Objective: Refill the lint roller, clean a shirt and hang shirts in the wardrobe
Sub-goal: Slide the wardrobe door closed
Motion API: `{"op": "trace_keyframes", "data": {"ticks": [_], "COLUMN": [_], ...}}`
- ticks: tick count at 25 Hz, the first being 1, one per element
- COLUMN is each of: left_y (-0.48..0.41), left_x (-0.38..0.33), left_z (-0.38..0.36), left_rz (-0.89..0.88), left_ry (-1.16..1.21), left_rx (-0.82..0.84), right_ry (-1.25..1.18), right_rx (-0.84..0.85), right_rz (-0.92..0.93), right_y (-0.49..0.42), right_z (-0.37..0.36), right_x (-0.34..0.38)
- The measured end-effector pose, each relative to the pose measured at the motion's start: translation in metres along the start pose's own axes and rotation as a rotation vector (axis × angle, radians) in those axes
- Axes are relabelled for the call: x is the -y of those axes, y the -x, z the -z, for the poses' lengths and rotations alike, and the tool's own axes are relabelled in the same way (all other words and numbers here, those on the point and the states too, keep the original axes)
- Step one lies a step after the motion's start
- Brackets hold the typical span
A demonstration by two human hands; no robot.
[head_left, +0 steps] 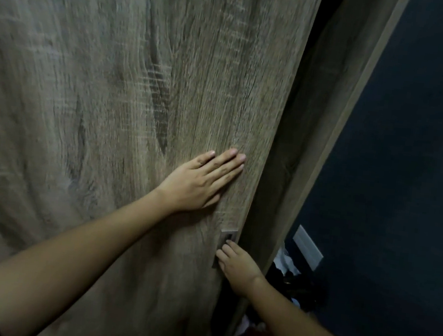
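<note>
A wood-grain wardrobe sliding door (119, 85) fills most of the head view. My left hand (202, 182) lies flat on it, fingers straight and together, near the door's right edge. Lower down, my right hand (239, 262) has its fingers at the recessed metal handle (227, 238) set in that edge. A narrow dark gap (304, 99) separates the door from the wardrobe's side panel (332, 97). No shirt, hanger or lint roller shows.
A dark blue wall (412, 191) stands to the right with a white socket plate (308, 247) on it. Dark and white clutter (292, 282) lies on the floor below the gap.
</note>
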State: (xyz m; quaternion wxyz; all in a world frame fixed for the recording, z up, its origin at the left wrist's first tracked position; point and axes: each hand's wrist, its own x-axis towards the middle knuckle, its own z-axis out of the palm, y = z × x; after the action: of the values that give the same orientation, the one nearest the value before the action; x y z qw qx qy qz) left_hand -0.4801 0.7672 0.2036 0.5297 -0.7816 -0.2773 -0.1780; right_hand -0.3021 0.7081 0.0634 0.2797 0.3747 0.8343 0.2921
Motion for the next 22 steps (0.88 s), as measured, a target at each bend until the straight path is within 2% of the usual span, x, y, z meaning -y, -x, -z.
{"op": "trace_keyframes", "data": {"ticks": [7, 22], "left_y": [-0.040, -0.076], "left_x": [-0.036, -0.065], "left_z": [-0.006, -0.015], "left_rz": [0.046, 0.039], "left_ry": [-0.037, -0.007], "left_rx": [0.014, 0.038], "right_ry": [-0.091, -0.075], "right_rx": [-0.156, -0.124], "right_rz": [0.092, 0.079], "right_y": [0.018, 0.038], "right_z": [-0.047, -0.081], "right_x": [-0.035, -0.061]}}
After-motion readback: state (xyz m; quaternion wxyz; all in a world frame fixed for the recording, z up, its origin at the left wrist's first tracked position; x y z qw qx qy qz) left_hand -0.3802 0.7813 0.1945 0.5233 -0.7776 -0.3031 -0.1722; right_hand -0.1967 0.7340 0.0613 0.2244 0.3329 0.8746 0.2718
